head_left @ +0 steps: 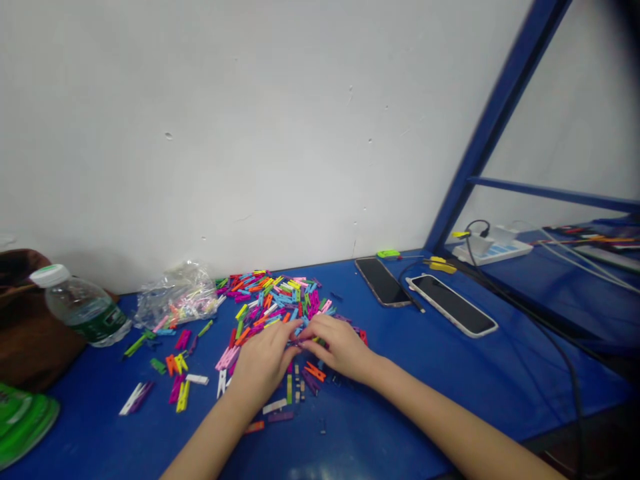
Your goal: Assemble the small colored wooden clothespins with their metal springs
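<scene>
My left hand (pixel 266 359) and my right hand (pixel 336 343) meet at the near edge of a heap of small coloured clothespin pieces (pixel 273 297). The fingertips of both are pinched together around something small, which the fingers mostly hide. Just below them lie an orange clothespin (pixel 315 372), a purple clothespin (pixel 310 382) and several loose halves, among them a white half (pixel 275 406). Left of my left hand rest a yellow clothespin (pixel 183 396), a magenta clothespin (pixel 176 389) and a white clothespin (pixel 221 384).
A clear plastic bag (pixel 180 297) with more pieces and a tilted water bottle (pixel 83 307) stand at the left, by a brown bag (pixel 30 333) and a green object (pixel 25 423). Two phones (pixel 384 281) lie at the right, near a black cable (pixel 530 320) and a power strip (pixel 493 251).
</scene>
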`<state>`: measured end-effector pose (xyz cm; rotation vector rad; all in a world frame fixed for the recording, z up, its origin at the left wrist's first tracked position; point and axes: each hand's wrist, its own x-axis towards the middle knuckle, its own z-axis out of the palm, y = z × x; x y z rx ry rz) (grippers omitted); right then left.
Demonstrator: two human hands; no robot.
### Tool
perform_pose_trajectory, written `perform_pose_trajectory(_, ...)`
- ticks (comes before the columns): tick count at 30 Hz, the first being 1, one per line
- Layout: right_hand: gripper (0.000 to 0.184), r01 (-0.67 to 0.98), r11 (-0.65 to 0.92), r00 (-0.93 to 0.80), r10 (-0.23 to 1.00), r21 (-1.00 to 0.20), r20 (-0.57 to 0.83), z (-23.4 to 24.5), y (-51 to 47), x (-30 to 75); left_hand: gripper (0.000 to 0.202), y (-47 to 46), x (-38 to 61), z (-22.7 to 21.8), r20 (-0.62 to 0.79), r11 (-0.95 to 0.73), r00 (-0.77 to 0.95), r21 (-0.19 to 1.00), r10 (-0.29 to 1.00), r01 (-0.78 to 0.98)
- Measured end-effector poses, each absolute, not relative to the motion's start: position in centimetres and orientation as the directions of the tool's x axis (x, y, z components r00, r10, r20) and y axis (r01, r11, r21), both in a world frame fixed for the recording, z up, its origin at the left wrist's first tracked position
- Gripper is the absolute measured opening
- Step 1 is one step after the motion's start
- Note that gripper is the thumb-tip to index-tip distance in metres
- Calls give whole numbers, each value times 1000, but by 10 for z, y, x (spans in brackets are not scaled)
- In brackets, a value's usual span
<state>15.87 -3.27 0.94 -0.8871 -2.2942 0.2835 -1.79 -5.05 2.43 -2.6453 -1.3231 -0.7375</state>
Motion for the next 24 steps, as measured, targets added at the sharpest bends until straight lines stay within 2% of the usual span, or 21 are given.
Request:
perform_pose_trajectory(5, 15, 477, 745, -546, 667, -467, 507, 11, -33, 158, 34, -50, -19, 23, 467, -617, 489, 170, 737, 768)
perform_pose_trajectory(9, 19, 476, 747, -548, 664, -464, 508, 13, -33, 158, 31, -49, -19, 23, 478, -625, 485, 187, 732, 758)
perform_pose_trajectory(19, 13, 602, 758, -568, 627, -251, 532, 12, -32, 158, 32, -50, -18, 20, 470, -611, 477, 186, 743, 769)
perform_pose_trajectory(24, 14, 612, 759, -576, 620, -221, 533, 12, -31, 158, 35, -50, -18, 21, 470, -639, 516, 144, 716, 756)
